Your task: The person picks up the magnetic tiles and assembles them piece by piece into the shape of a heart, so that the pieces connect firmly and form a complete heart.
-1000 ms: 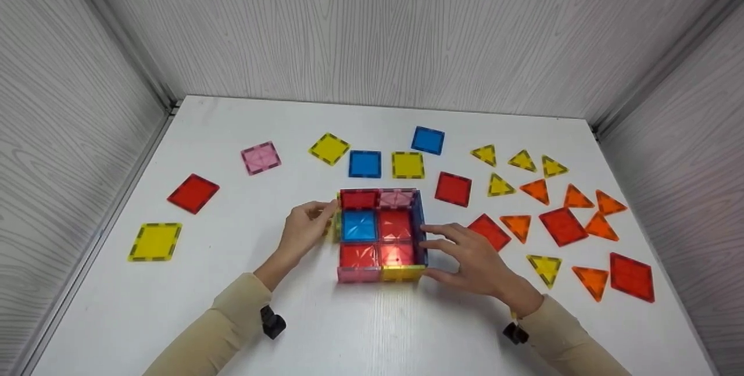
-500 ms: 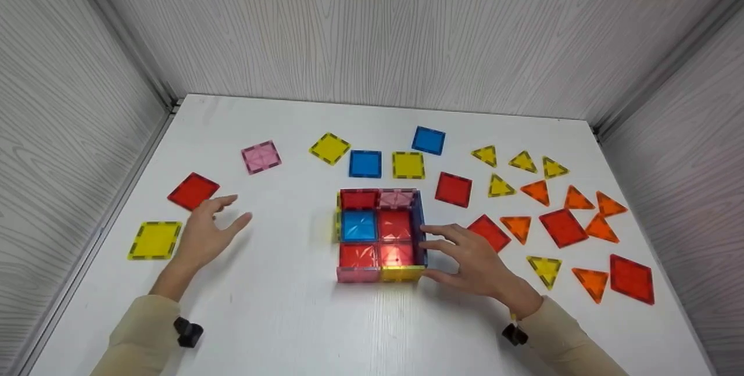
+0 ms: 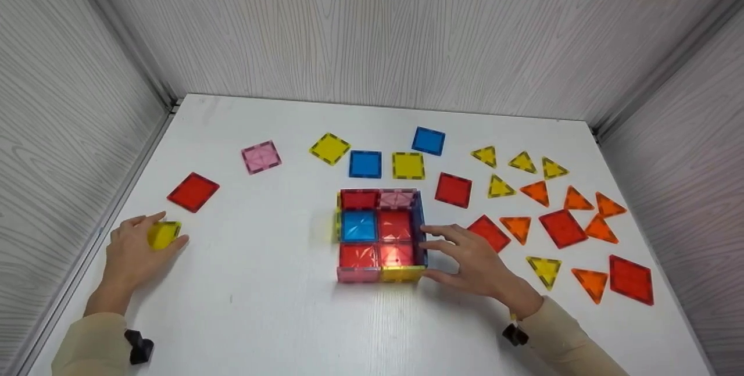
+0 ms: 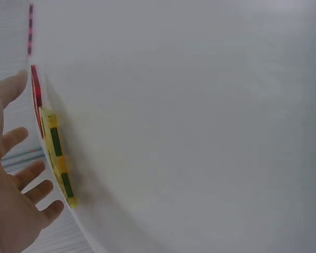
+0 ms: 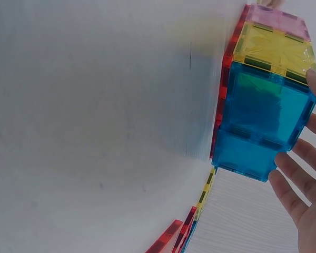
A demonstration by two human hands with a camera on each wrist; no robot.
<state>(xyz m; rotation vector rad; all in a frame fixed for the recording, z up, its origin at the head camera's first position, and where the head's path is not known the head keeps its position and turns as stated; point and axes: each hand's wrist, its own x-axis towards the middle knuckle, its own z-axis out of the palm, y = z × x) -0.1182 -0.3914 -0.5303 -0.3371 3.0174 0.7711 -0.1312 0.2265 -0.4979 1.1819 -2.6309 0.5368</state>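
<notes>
My left hand [image 3: 135, 251] is spread over a yellow square magnetic tile [image 3: 164, 235] at the table's left, fingers on its far side and thumb near its right corner. In the left wrist view, that hand's fingers [image 4: 34, 176] are parted beside the tile, whose edge shows. A low open-topped box of square magnetic tiles [image 3: 358, 275] stands mid-table, its floor red and blue. Its walls are red, pink, yellow and blue. My right hand [image 3: 474, 262] rests its fingertips along the blue right wall [image 5: 258, 100], thumb at the yellow front corner.
Left of the box lie a red square tile [image 3: 193, 192] and a pink one [image 3: 261, 157]. Yellow and blue squares [image 3: 365, 164] lie behind it. Several yellow and orange triangles [image 3: 516, 228] and red squares [image 3: 562, 228] spread over the right side. Panel walls border the table.
My left hand has left the box's left side and moved left, past the red tile, to the yellow square tile. My right hand has stayed at the blue wall.
</notes>
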